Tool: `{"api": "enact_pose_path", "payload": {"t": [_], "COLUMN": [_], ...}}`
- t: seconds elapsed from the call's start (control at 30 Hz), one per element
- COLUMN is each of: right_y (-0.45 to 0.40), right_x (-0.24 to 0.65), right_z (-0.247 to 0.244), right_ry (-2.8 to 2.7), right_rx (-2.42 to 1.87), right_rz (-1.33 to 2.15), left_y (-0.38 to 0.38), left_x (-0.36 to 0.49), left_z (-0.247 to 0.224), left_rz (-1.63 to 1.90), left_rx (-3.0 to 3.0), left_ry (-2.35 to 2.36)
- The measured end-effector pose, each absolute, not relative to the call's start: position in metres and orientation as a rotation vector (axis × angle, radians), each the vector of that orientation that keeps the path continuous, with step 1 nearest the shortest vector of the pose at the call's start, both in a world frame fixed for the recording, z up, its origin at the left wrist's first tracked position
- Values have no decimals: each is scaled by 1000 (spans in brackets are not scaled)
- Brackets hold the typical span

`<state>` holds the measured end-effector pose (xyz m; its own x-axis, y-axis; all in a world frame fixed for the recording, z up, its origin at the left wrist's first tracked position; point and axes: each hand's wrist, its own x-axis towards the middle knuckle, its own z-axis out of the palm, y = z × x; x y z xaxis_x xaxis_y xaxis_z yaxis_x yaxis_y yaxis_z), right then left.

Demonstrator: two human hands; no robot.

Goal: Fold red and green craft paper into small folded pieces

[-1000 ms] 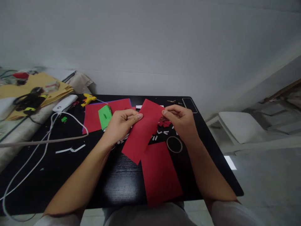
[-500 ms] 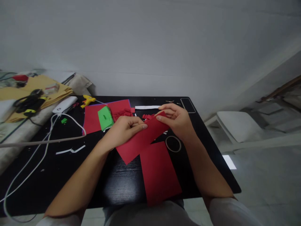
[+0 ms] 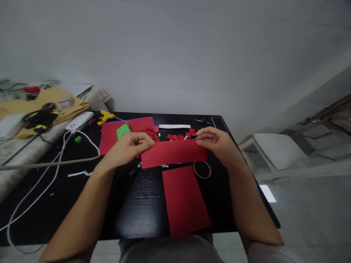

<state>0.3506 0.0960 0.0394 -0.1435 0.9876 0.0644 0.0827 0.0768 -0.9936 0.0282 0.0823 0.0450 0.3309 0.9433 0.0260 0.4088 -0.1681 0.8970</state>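
Note:
A strip of red paper [image 3: 174, 153] is held up above the table, almost level, between my two hands. My left hand [image 3: 133, 146] pinches its upper left corner between thumb and fingers. At the upper right end, my right hand [image 3: 216, 142] grips it the same way. Below it a larger red sheet [image 3: 186, 201] lies on the table and overhangs the front edge. Scissors [image 3: 135, 169], partly hidden, lie by the strip's lower left. Small red paper pieces [image 3: 175, 137] are scattered just behind the strip.
Behind my left hand are a stack of red sheets [image 3: 109, 135], green paper [image 3: 123, 129] and a yellow glue gun [image 3: 105, 117]. White cables [image 3: 59, 164] cross the black table [image 3: 145, 215] at left. A tape roll [image 3: 202, 170] and white strip [image 3: 174, 126] lie there too.
The red strip has turned from a slant to nearly level. My left hand has shifted left and up to its corner; my right hand has moved slightly right and down.

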Motion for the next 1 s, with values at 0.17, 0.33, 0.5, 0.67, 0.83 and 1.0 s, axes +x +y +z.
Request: {"api": "enact_pose_path", "payload": {"t": [0.17,0.33,0.5,0.67,0.83,1.0], "right_y": [47,7,-17,-49,-58,-54], "right_x": [348,336,330,314,294,289], "right_z": [-4,-49,-65,-71,-81,-90], "right_ry": [-1717,-1889,-2076,-2247,-2361,-2433], "right_rx": [-1291,-1363,-1329,-1175,-1181,-1254], "right_rz": [1262,1105,614,427,478,498], "left_y": [40,9,-13,-50,-69,-69], "left_x": [31,30,36,61,76,74], "left_z": [0,-35,-47,-60,-86,-102], "left_rz": [567,439,418,602,580,556], "left_rx": [1679,1629,1873,2380,2519,2522], "left_ry": [1254,1436,1718,1876,1532,1521]}}
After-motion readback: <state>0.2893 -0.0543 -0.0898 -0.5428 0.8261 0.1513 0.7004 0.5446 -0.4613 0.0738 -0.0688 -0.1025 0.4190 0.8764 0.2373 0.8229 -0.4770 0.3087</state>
